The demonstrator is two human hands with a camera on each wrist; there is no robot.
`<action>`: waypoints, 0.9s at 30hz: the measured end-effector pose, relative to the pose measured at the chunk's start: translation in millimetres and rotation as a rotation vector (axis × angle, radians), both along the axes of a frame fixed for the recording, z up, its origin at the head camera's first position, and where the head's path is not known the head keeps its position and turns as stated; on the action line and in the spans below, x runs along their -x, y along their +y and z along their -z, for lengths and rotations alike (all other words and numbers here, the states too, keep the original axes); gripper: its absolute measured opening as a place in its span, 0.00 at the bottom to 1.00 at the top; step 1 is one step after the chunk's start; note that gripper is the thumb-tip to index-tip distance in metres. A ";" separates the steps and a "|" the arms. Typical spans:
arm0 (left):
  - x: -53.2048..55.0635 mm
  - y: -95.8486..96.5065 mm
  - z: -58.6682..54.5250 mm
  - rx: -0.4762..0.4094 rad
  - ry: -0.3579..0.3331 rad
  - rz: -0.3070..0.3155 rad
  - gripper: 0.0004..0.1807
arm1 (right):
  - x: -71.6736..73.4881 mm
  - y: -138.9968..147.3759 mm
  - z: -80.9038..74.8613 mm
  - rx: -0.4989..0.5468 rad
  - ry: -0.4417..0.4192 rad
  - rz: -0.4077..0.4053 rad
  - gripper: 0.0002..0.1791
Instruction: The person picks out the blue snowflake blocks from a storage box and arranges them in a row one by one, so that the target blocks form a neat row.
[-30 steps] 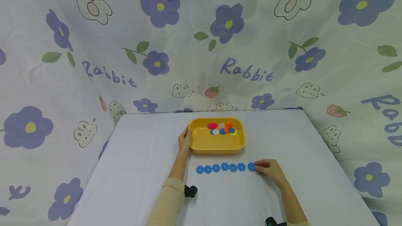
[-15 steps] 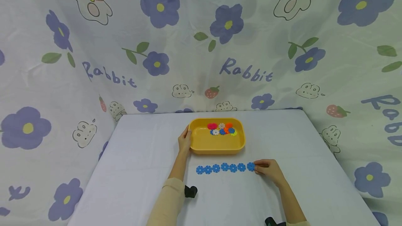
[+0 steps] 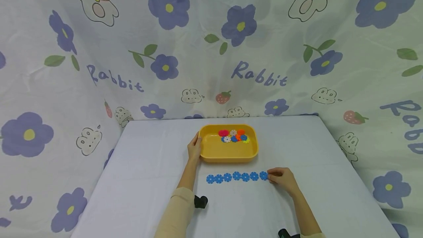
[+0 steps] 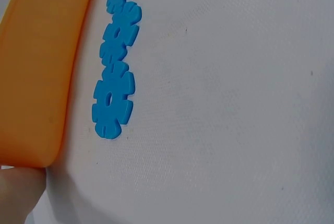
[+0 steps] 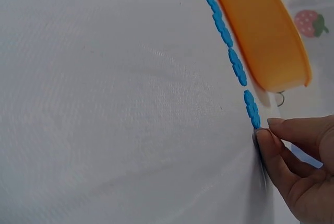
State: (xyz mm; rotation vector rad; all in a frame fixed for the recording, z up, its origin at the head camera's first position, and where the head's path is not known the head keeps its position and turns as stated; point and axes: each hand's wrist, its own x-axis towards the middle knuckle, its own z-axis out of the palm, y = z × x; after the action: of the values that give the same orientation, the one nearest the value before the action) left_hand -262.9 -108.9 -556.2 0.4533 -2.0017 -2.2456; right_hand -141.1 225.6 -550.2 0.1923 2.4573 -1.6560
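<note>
Along the left side of a yellow tray (image 3: 228,153), my left hand (image 3: 194,147) holds its edge; in the left wrist view a fingertip (image 4: 21,190) meets the tray's lower corner. My right hand (image 3: 285,180) pinches the right edge of a blue snowflake disc (image 3: 263,175) between thumb and fingers, low over the table. This disc sits at the right end of a row of several blue snowflake discs (image 3: 236,176), flat in front of the tray. In the right wrist view, a small gap separates the pinched disc (image 5: 251,108) from its neighbour.
Several loose discs in pink, white, orange, blue and yellow-green, such as a white disc (image 3: 227,139), lie in the tray's back right part. A white cloth (image 3: 148,179) covers the table. A patterned curtain (image 3: 205,54) hangs behind and at both sides.
My right hand has slid slightly left with the pinched disc, narrowing the gap to the row. The left hand and tray have stayed put.
</note>
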 end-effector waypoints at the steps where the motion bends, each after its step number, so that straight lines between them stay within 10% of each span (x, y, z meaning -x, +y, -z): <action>1: 0.1 0.2 0.0 0.002 0.001 -0.002 0.24 | -0.1 -0.1 -0.3 -0.018 0.002 0.001 0.13; 27: 0.8 -0.3 3.0 0.046 0.033 -0.010 0.23 | -0.6 2.0 -0.8 0.099 0.009 -0.015 0.20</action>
State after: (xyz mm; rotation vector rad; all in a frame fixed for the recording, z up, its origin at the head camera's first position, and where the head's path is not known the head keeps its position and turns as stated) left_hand -263.7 -109.2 -559.2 0.4182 -2.0256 -2.1812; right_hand -140.6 227.7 -549.4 0.1538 2.3697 -1.7713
